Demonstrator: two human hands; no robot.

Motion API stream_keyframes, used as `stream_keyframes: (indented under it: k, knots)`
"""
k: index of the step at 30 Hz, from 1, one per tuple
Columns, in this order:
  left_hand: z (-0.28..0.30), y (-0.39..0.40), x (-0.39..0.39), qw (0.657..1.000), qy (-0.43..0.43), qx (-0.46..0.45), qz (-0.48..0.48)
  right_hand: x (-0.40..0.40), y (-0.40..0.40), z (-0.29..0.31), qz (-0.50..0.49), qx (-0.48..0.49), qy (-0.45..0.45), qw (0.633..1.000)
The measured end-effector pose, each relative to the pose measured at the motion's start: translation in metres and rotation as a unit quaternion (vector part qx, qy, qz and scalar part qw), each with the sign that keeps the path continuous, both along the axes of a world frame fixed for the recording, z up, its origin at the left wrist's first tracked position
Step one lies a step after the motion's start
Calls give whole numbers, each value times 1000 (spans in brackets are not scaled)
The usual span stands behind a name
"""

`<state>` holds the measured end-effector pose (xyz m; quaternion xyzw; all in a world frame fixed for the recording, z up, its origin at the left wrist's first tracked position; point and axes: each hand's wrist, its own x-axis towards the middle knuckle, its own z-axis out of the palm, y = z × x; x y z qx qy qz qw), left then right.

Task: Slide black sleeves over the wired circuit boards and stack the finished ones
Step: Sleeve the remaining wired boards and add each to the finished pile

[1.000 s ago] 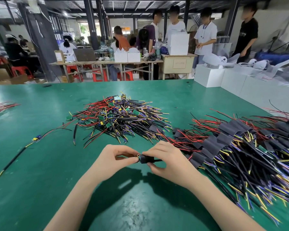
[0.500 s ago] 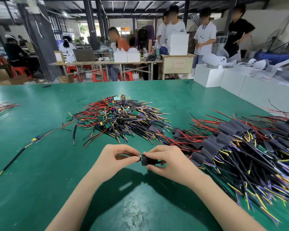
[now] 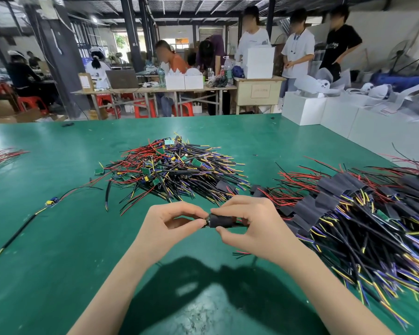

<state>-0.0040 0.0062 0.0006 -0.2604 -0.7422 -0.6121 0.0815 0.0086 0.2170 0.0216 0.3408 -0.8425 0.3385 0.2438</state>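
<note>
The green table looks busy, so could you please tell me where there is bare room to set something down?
Bare table lies left of the left hand, below the lone wired board. Another bare strip runs behind the unsleeved pile. The right side is crowded by the finished stack, beside the right hand.

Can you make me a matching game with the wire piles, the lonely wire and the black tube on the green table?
Things:
1. Heap of bare green circuit boards with red, black and yellow wires
2. Heap of wired boards in black sleeves
3. Lone blue and yellow board on a long black wire
4. Short black tube sleeve

Places:
A. Far left on the green table
B. Between the left hand and right hand
C. Middle, beyond the hands
D. Right side

Pairs: 1-C, 2-D, 3-A, 4-B
</note>
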Motion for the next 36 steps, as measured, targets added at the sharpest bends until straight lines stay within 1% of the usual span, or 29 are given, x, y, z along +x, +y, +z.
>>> stream_keyframes:
  k: [2,5,9,11,12,14,16,18,20,23,29,36]
  knots:
    - [1,0,0,1000,-3,6,2,0,-2,-2,-3,7,57,998]
    - [4,-1,2,999,-5,47,-4,0,-4,-3,-12,13,135,991]
    - [11,-5,3,992,-4,126,-32,5,-7,4,3,-38,228,973]
    - [13,-6,3,986,-6,159,-51,7,-9,7,11,-49,246,968]
    - [13,-7,2,986,-7,158,-56,6,-9,8,12,-49,239,970]
    - [10,-8,0,992,-13,115,-53,3,-5,5,6,-29,189,981]
    - [2,-6,-2,997,-38,46,-38,-2,2,0,-14,43,98,994]
    - [-8,-1,-3,997,-71,-6,-28,-5,8,-8,-34,131,7,991]
    - [-15,3,-3,995,-86,-39,-25,-5,9,-16,-43,166,-38,985]
    - [-20,4,-5,995,-83,-58,-22,-6,10,-21,-39,157,-51,986]
    - [-24,4,-7,996,-68,-52,-3,-9,9,-21,-26,169,-91,981]
    - [-23,5,-7,998,-56,-25,-25,-10,12,-20,-26,60,-170,983]
